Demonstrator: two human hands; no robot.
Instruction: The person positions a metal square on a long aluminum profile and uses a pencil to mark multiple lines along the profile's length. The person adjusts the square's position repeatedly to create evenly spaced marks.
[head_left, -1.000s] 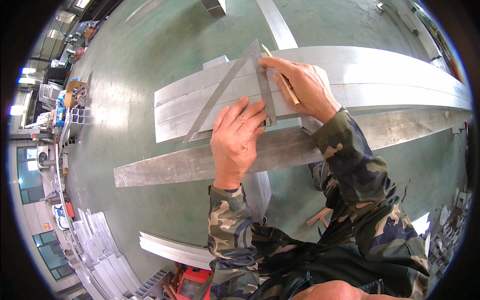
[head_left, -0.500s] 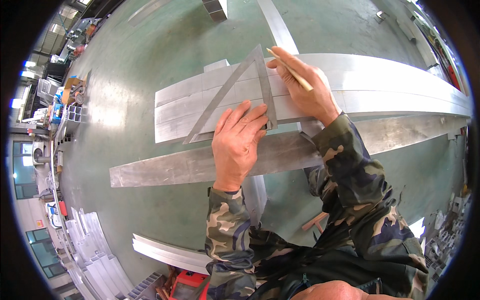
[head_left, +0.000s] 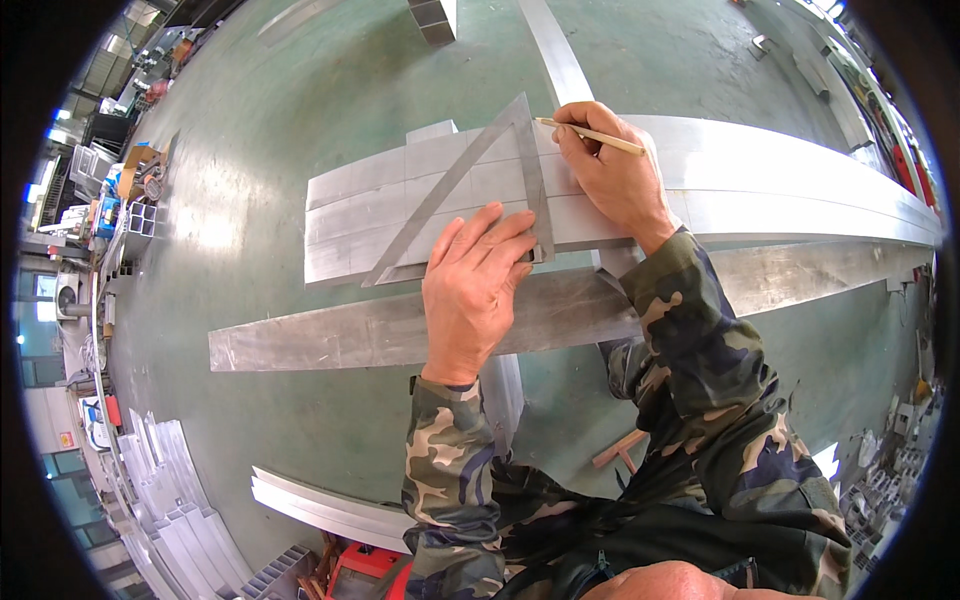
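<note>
A grey metal triangular set square (head_left: pixel 533 180) lies across several silvery metal bars (head_left: pixel 690 160) placed side by side. My left hand (head_left: pixel 470 290) holds it near its lower right corner, fingers over the lower edge; the thumb is partly hidden. In my right hand (head_left: pixel 622 185) is a light wooden pencil (head_left: pixel 612 140), pinched between thumb and fingers. Its tip is beside the square's upright leg, close to the bars' far edge; whether it touches the metal I cannot tell.
Nearer me, a long dull metal bar (head_left: pixel 300 343) runs below the others. A metal beam (head_left: pixel 555 50) extends beyond the bars. Stacked metal profiles (head_left: pixel 185 510) lie at lower left, with a red machine (head_left: pixel 365 572) near my left arm. A brownish T-shaped piece (head_left: pixel 620 448) lies below my right forearm.
My right hand has tilted the pencil flatter and brought its tip down beside the square's upper end. The left hand and set square stay in place; the view has shifted slightly.
</note>
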